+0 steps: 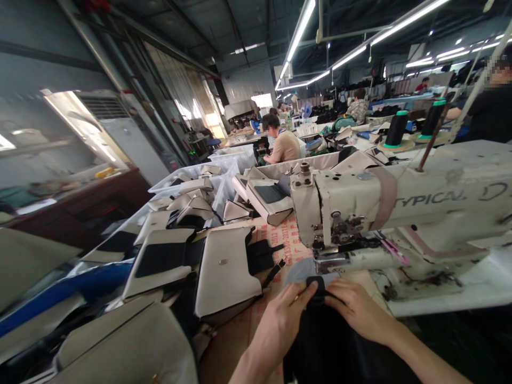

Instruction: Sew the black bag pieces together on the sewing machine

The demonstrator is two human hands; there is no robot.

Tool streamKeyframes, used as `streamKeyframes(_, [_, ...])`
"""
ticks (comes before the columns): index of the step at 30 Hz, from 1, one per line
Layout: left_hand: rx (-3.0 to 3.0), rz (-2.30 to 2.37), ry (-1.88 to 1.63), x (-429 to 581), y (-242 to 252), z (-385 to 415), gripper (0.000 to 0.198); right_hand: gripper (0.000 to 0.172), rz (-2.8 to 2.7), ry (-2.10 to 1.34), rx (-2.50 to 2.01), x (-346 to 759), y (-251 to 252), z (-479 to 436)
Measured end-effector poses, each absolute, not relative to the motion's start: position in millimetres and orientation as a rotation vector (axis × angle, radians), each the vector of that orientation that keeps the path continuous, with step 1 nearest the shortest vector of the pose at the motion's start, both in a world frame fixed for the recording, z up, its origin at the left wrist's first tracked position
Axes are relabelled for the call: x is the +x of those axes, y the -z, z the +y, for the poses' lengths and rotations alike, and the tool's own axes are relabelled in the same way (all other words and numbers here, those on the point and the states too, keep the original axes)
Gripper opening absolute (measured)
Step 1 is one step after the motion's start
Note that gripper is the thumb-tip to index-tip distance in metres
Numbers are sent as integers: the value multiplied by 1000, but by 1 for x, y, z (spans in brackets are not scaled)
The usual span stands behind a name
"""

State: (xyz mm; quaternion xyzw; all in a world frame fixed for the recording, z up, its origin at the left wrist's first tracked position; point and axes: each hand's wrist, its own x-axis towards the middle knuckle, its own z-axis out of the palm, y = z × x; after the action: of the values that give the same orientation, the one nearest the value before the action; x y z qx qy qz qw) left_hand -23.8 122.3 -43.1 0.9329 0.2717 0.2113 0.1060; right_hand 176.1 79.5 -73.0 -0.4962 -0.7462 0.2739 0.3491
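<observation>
Both hands grip a black fabric piece (332, 346) in front of the sewing machine (360, 213). My left hand (282, 314) pinches a small dark tab (315, 288) at its top edge, with thumb and fingers closed. Opposite it, my right hand (356, 306) presses its bent fingers on the same edge. The work lies just below the needle area of the machine. A grey rounded flap (302, 271) shows behind the fingertips. The lower part of the black piece drops out of view, so its full shape is hidden.
A beige bag (228, 269) with a small metal plate lies left of my hands on printed brown board (266, 272). More beige and black bags fill white bins (224, 186) behind. Thread cones (397, 129) stand above the machine. A person (285, 145) sits further back.
</observation>
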Motion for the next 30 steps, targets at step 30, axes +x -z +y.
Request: streamKeyframes(30, [2444,858,-555,-4,34,141,22,22,-2097,-413,-1353,180,80,85])
